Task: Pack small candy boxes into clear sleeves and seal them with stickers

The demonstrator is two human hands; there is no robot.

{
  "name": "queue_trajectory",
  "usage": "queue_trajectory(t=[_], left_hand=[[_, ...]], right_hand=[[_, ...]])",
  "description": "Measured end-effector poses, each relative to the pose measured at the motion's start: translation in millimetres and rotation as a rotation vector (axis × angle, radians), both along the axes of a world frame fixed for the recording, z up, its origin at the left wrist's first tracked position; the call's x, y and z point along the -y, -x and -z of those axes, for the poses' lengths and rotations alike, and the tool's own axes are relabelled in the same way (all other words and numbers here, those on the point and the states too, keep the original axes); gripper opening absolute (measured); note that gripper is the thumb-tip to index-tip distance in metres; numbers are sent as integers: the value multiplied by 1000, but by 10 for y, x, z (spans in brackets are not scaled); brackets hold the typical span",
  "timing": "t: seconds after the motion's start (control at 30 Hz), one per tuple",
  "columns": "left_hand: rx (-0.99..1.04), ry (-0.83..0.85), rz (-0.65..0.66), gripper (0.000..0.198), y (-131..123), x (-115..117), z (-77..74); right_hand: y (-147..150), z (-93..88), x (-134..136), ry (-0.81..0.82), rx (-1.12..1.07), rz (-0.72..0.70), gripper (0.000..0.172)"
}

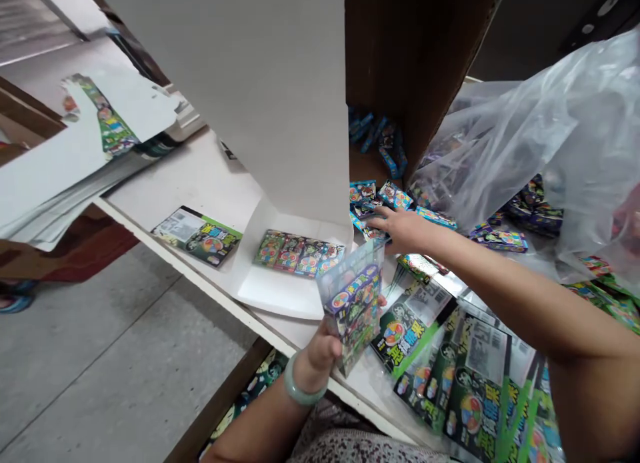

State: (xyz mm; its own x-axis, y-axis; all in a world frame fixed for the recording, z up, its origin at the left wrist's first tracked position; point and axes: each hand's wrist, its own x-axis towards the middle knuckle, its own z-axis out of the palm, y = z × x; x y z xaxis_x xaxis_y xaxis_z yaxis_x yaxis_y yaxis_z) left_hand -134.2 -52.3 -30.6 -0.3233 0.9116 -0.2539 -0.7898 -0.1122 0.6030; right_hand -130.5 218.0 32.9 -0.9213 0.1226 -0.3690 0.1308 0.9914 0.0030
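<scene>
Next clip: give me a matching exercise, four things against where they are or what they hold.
1 left hand
2 right hand
3 white tray
4 plastic bag

A holds a row of small packs
B grips a clear box
C lies crumpled at the right
D touches loose packs

Pairs: 1-B, 2-D, 3-A, 4-C

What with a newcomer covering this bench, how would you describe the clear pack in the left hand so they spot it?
Find the tall white sheet standing on the table; a white tray lies at its foot. Just right of the tray, the left hand holds the clear pack upright. Unlike the flat packs around, it is see-through and lifted.
</scene>
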Motion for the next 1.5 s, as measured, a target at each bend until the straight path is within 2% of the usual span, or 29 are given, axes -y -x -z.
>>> queue_trajectory(t=[0.07, 0.13, 0.2, 0.23, 0.27, 0.33, 0.4, 0.47, 0.53, 0.6, 0.67, 0.73, 0.8, 0.9, 0.97, 1.03, 1.13, 1.27, 1.4, 1.5], left_hand=[[-32, -23, -21, 92, 7, -20, 31], [-49, -41, -42, 92, 20, -57, 79], [-45, -50, -52, 93, 28, -97, 134], [-39, -56, -55, 92, 28, -113, 160], [-33, -63, -56, 92, 25, -124, 182], [-26, -77, -52, 91, 17, -127, 218], [-39, -82, -43, 91, 14, -110, 249], [-72, -79, -12, 90, 23, -86, 290], [-128, -102, 27, 89, 42, -64, 341], [-160, -134, 41, 89, 58, -45, 380], [-146, -137, 26, 92, 61, -24, 383], [-101, -109, -6, 95, 49, -5, 347], [-66, -87, -43, 97, 35, -2, 296], [-24, -53, -65, 91, 30, -38, 258], [-33, -42, -47, 83, 37, -80, 271], [-94, -44, -56, 74, 49, -121, 298], [-239, -34, -115, 69, 73, -170, 322], [-464, -18, -128, 76, 100, -236, 306], [-676, -37, -116, 86, 104, -312, 295], [-840, -108, -114, 86, 113, -361, 298]], right_hand=[[-300, 71, 115, -23, 25, 15, 61], [-547, 107, 190, -10, 37, 56, 69], [-686, 55, 211, 81, 29, 79, 87], [-695, -6, 201, 150, 6, 75, 91], [-655, -83, 177, 217, -44, 69, 87], [-425, -246, 88, 290, -211, 86, 60], [-30, -349, -56, 226, -372, 177, 41], [443, -340, -256, 75, -415, 284, 42], [892, -234, -496, -68, -407, 422, 52], [1225, -87, -734, -107, -354, 582, 56], [1386, 38, -909, -100, -300, 666, 57], [1364, 106, -976, -103, -264, 658, 56], [1182, 105, -930, -113, -250, 600, 55], [699, 21, -719, -79, -283, 438, 61], [300, -33, -546, 7, -358, 344, 69], [-105, -50, -382, 129, -469, 333, 67], [-634, -1, -181, 320, -567, 512, 50], [-1122, 93, 4, 595, -575, 815, 35], [-1550, 97, 168, 880, -770, 910, 39], [-1971, 59, 340, 1100, -830, 930, 44]])
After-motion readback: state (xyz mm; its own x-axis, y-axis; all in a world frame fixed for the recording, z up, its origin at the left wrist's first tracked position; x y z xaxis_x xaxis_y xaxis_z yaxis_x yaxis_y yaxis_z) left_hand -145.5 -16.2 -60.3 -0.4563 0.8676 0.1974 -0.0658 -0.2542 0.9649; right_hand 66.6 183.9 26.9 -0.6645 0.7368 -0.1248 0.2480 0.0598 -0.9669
